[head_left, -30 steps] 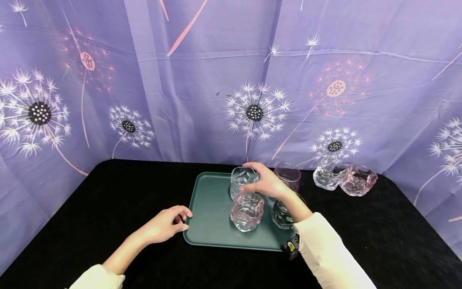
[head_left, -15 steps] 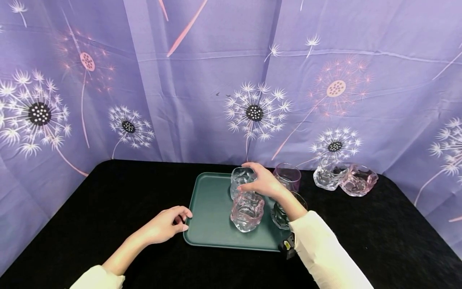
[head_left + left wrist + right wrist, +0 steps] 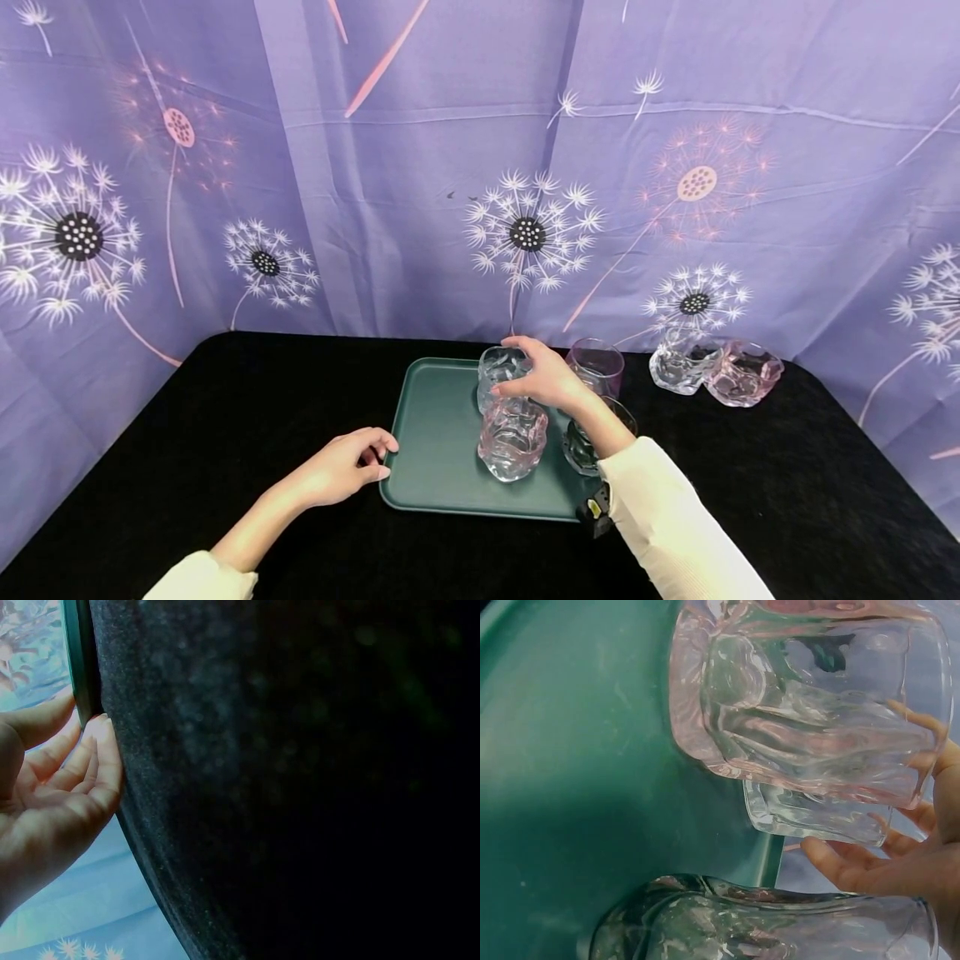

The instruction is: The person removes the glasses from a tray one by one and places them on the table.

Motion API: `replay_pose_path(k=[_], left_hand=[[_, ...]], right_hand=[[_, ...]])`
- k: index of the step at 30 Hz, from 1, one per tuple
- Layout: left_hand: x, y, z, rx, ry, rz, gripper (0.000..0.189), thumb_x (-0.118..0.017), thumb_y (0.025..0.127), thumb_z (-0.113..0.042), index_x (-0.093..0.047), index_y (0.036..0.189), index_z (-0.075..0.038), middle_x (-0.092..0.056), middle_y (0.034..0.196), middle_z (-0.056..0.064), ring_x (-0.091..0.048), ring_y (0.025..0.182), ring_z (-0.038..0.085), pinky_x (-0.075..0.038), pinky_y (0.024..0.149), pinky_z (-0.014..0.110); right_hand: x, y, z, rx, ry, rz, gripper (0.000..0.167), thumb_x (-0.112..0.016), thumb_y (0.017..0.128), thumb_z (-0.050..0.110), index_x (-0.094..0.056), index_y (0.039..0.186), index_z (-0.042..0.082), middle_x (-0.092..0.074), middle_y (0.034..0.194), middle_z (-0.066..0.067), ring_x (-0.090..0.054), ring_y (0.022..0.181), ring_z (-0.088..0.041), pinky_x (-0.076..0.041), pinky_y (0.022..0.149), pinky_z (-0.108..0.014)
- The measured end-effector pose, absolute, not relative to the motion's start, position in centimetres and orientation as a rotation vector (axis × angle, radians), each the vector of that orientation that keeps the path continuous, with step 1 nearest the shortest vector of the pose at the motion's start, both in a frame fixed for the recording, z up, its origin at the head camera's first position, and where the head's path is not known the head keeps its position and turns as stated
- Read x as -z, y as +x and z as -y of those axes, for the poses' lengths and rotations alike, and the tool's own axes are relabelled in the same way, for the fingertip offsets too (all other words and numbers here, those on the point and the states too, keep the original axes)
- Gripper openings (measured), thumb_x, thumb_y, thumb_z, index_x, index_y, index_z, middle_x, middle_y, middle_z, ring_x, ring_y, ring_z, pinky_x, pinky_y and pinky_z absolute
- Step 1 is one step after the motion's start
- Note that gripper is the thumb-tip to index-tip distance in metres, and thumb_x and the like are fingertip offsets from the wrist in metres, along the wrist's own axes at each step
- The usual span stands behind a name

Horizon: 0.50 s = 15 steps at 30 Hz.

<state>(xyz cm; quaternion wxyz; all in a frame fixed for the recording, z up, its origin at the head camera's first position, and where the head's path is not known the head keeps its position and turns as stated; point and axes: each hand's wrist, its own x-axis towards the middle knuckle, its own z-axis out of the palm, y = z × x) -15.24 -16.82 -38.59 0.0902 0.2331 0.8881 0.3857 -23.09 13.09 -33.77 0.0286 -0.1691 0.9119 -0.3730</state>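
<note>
A green tray [image 3: 438,467] lies on the black cloth with several glasses on it. My right hand [image 3: 551,379] grips a clear wavy glass [image 3: 491,375] near its rim at the back of the tray, thumb in front and fingers behind. Just before it stands a pale pink wavy glass [image 3: 512,442], which covers part of the clear one in the right wrist view. A dark grey glass [image 3: 727,922] stands below my right wrist. My left hand [image 3: 345,467] holds the tray's left edge between thumb and curled fingers, seen also in the left wrist view.
A round purple-tinted glass [image 3: 600,367] stands behind the dark one, partly hidden by my right forearm. At the back right sit a clear faceted glass [image 3: 678,371] and a pink one [image 3: 744,375], side by side. A purple dandelion curtain [image 3: 420,250] hangs behind the table.
Over the last second my right hand and forearm have shifted slightly left, uncovering more of the dark glass. The left hand, tray and glasses look the same.
</note>
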Motion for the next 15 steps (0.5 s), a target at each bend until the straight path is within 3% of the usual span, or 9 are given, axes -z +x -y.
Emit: replay_pose_path(k=[7, 15], left_hand=[[38.55, -15.24, 16.86, -1.151, 0.699, -2.633, 0.019, -0.066, 0.082, -0.006, -0.057, 0.099, -0.007, -0.052, 0.086, 0.0, -0.05, 0.075, 0.011, -0.043, 0.063, 0.024], [38.55, -15.27, 16.83, -1.148, 0.711, -2.638, 0.019, -0.066, 0.082, -0.006, -0.057, 0.099, -0.007, -0.052, 0.086, 0.0, -0.05, 0.075, 0.01, -0.043, 0.063, 0.024]], right_hand=[[33.98, -23.22, -13.03, 1.157, -0.508, -2.824, 0.074, -0.08, 0.065, 0.027, -0.047, 0.129, 0.009, -0.045, 0.132, -0.014, -0.044, 0.117, -0.031, -0.034, 0.096, -0.045], [34.29, -23.39, -13.04, 1.176, -0.524, -2.869, 0.071, -0.08, 0.063, 0.024, -0.051, 0.125, 0.01, -0.049, 0.128, -0.013, -0.047, 0.113, -0.031, -0.037, 0.093, -0.044]])
